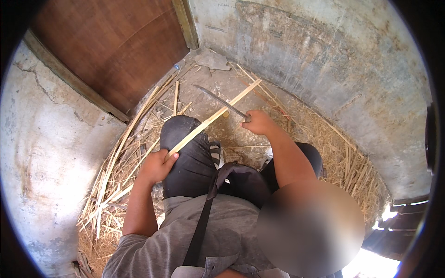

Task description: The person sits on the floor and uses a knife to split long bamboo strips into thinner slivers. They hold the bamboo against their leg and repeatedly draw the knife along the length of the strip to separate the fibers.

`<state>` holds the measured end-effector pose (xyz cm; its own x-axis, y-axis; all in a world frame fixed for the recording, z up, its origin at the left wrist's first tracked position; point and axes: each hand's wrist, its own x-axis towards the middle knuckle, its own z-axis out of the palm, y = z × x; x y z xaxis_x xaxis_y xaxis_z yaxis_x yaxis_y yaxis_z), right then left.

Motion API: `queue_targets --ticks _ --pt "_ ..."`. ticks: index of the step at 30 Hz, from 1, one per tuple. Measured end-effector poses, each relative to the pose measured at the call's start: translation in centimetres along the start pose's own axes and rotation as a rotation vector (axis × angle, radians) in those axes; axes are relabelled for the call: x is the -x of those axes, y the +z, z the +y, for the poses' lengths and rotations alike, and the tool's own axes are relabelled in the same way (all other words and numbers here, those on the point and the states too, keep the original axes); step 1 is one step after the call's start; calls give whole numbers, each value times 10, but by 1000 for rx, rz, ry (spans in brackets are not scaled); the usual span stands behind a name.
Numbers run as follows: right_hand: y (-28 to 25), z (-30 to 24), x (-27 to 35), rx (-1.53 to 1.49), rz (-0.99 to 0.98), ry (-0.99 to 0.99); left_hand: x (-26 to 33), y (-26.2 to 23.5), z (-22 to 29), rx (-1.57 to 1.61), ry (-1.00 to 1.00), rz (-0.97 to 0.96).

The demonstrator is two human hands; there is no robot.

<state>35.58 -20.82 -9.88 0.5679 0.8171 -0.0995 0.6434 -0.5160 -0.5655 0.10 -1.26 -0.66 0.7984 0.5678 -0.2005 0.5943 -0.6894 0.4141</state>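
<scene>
My left hand [156,166] is closed around the near end of a long, pale bamboo strip [199,129], beside my left knee. The strip slants up and to the right across that knee, its far end past my feet. My right hand [257,123] grips the handle of a long, narrow knife [214,96], slightly curved, with its tip toward the far left. Blade and strip cross in the view near the strip's middle; whether they touch I cannot tell. I sit low with both knees bent, in dark trousers.
Split strips [111,160] lie in a heap on the left along the wall. Shavings and more strips [354,171] cover the floor at right. A flat stone [212,60] sits in the far corner, near a brown door panel [111,46]. Stained concrete walls [333,51] close in on both sides.
</scene>
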Motion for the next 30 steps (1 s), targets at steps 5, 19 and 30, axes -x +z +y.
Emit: queue_targets --ticks 5,19,30 --pt "-2 -2 1 19 -32 0 -1 3 -3 -28 6 4" --pt "-9 -4 2 39 -29 4 2 5 -1 -61 5 50" --pt "-16 -43 15 112 -184 -123 -3 6 -10 2 47 16"
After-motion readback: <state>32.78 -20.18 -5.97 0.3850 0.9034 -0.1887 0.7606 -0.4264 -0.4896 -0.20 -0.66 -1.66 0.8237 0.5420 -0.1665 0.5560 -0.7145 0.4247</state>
